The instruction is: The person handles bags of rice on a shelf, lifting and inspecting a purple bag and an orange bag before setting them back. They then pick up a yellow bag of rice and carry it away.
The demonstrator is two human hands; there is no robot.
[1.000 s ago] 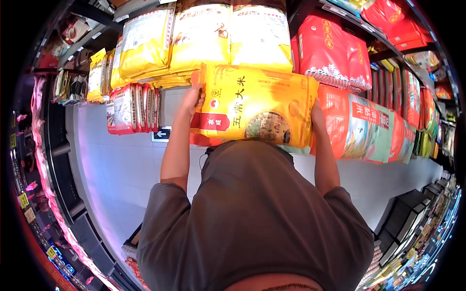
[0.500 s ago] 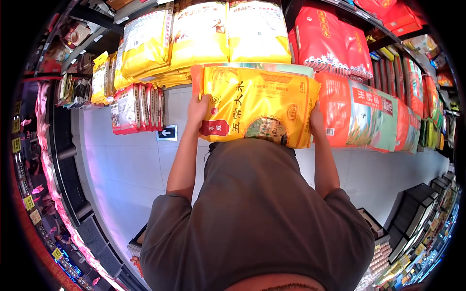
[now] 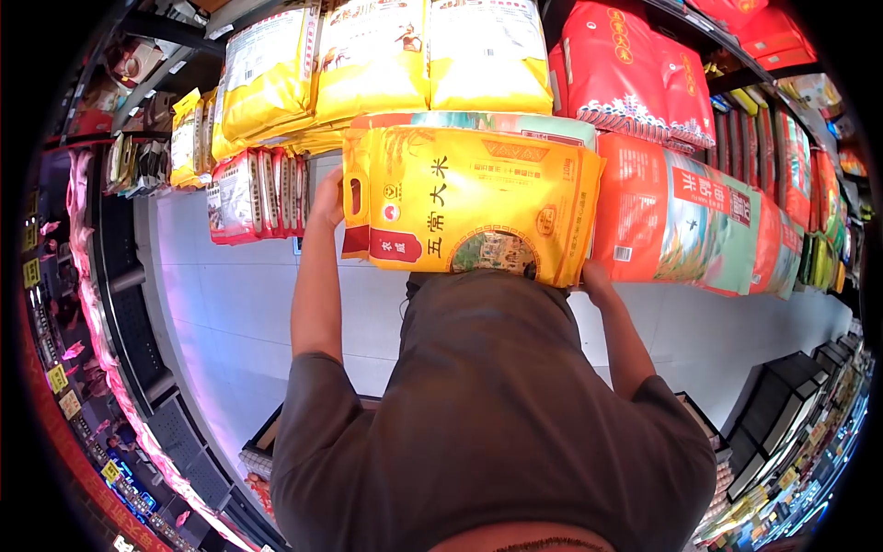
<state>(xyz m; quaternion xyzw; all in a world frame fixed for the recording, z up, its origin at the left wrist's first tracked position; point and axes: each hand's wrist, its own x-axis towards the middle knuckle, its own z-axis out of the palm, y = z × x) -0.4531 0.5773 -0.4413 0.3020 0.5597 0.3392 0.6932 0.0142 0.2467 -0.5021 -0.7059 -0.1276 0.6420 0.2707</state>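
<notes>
A yellow bag of rice [image 3: 520,198] with a handle hole at its left end lies in front of my body, on top of other bags. My left hand [image 3: 329,197] grips its left end beside the handle, the fingertips partly hidden. At the lower right corner, my right hand [image 3: 595,280] is closed on the bag's edge, with its fingers mostly hidden. Behind the yellow bag, part of a green and pink bag [image 3: 552,127] shows. To the right, an orange and green rice bag [image 3: 635,207] lies close against it.
White and yellow rice bags [image 3: 372,69] are stacked behind, with red bags [image 3: 616,69] to their right. Smaller red packs [image 3: 262,193] stand at the left. Dark shelving [image 3: 124,276] runs along the left side. A black display stand [image 3: 782,391] is at the right, on the pale tiled floor [image 3: 244,313].
The yellow bag has shifted slightly left, exposing its handle. My left hand has moved left to the bag's outer end. My right hand has slid down to the lower right corner.
</notes>
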